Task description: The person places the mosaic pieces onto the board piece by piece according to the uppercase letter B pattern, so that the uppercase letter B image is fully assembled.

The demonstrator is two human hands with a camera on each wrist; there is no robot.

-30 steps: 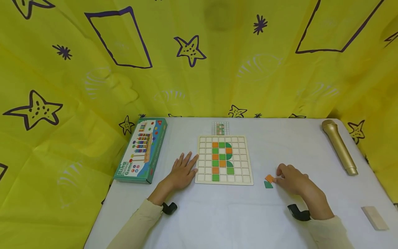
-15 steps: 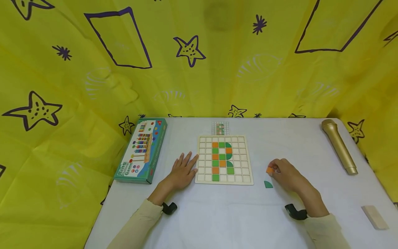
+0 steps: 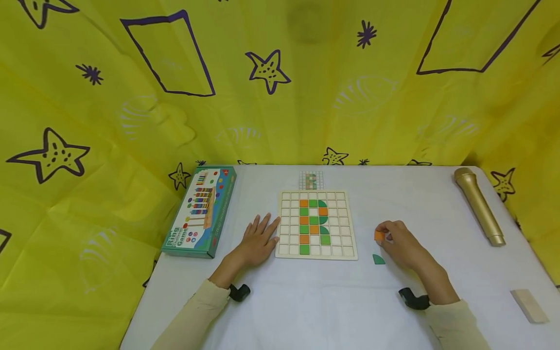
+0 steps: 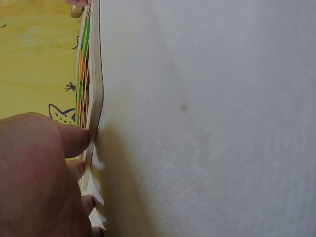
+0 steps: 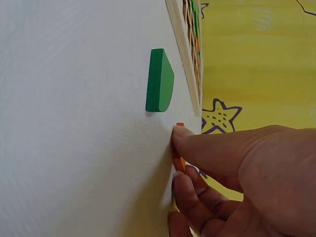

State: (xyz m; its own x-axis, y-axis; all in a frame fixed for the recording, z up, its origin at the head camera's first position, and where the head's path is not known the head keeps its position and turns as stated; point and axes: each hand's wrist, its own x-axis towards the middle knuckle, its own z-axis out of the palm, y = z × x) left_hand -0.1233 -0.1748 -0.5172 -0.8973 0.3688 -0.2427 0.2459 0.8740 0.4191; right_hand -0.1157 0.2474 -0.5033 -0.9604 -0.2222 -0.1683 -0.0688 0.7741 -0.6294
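Observation:
A wooden grid board [image 3: 285, 250] lies on the white table, with orange and green tiles set in its cells in the shape of a letter R. My left hand [image 3: 255, 244] rests beside the board with straight, spread fingers, its thumb and fingertips touching the left edge, as the left wrist view also shows. To the right of the board, my right hand [image 3: 401, 244] pinches an orange square tile [image 3: 378, 236] between thumb and fingers, close to the tabletop. A green quarter-round tile [image 5: 161, 81] lies flat on the table just in front of that hand.
Behind the board lies a small pattern card [image 3: 311, 180] with a printed R. A green game box [image 3: 199, 211] sits at the left. On the right are a gold microphone [image 3: 479, 206] and a pale wooden block [image 3: 529, 306]. A yellow curtain [image 3: 306, 121] hangs behind.
My right hand has picked the orange tile away from the green one and moved it slightly up and forward. The left hand has stayed at the board's edge.

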